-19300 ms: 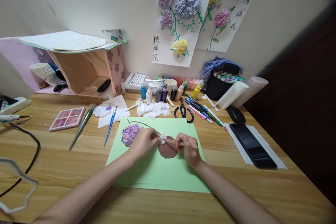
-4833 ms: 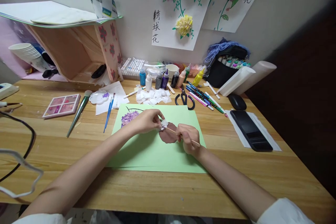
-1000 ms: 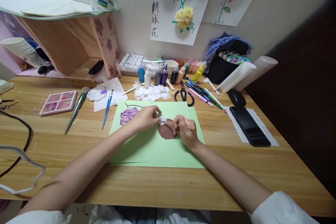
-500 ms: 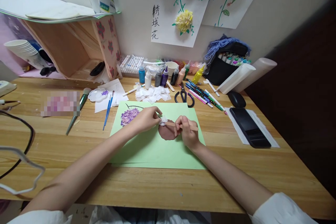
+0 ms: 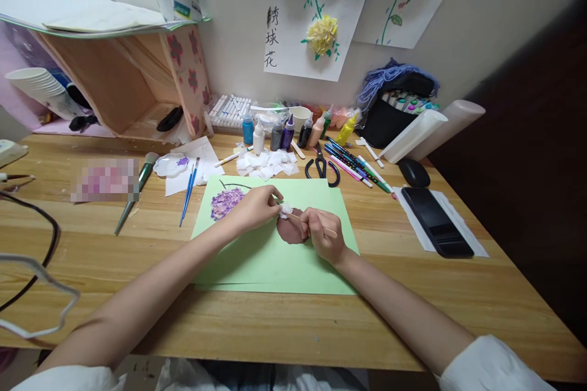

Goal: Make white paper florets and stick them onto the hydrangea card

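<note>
A sheet of green paper point(image 5: 257, 263) lies on the table, with a brown disc point(image 5: 291, 233) on its right half. At the disc's upper left edge sits a small crumpled piece of white tissue paper point(image 5: 285, 210). My left hand point(image 5: 257, 206) holds this tissue at its left side, fingertips curled in. My right hand point(image 5: 326, 233) grips a wooden craft stick point(image 5: 330, 233), whose far tip touches or nearly touches the tissue. A ruffled purple flower point(image 5: 226, 203) is on the paper's left side, partly behind my left hand.
Torn white tissue pieces point(image 5: 267, 163) lie behind the paper, before paint bottles point(image 5: 288, 134). Black-handled scissors point(image 5: 322, 170) and several pens point(image 5: 353, 162) are at the right. Blue paintbrushes point(image 5: 188, 195) lie left; a phone point(image 5: 437, 222) rests far right.
My right hand has turned the craft stick, so it now shows its narrow edge and its tip angles up to the tissue. My left hand stays put.
</note>
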Demonstrator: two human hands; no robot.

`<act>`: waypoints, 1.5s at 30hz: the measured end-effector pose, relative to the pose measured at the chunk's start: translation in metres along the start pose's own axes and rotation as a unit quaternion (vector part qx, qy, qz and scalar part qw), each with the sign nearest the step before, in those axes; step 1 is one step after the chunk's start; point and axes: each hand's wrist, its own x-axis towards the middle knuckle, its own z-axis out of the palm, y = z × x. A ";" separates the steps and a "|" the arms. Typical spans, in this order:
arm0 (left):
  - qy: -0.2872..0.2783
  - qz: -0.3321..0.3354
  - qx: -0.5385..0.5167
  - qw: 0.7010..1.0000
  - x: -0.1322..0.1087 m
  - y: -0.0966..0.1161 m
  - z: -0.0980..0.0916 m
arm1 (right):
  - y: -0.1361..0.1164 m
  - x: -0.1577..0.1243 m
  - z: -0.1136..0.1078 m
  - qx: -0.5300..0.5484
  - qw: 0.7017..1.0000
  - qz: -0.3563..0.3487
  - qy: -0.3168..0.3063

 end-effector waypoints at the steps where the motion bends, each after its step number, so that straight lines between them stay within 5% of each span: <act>1: 0.000 0.000 0.000 1.000 0.000 0.000 0.000 | 0.000 0.000 0.000 0.000 1.000 0.000 0.002; 21: -0.013 -0.018 -0.021 1.000 -0.004 0.008 -0.010 | 0.002 0.002 0.000 0.139 0.969 0.195 0.064; 24: 0.018 -0.007 -0.009 1.000 -0.005 0.010 -0.022 | 0.004 0.000 -0.001 0.157 0.965 0.189 0.088; 29: 0.151 -0.003 0.143 0.978 0.008 0.002 -0.049 | 0.004 -0.002 -0.002 0.162 0.966 0.176 0.101; 33: 0.149 -0.050 0.213 0.964 0.030 -0.009 -0.063 | 0.004 -0.001 -0.001 0.160 0.967 0.174 0.094; 45: 0.105 -0.082 0.181 0.974 0.056 -0.018 -0.040 | 0.008 -0.003 0.000 0.159 0.968 0.171 0.090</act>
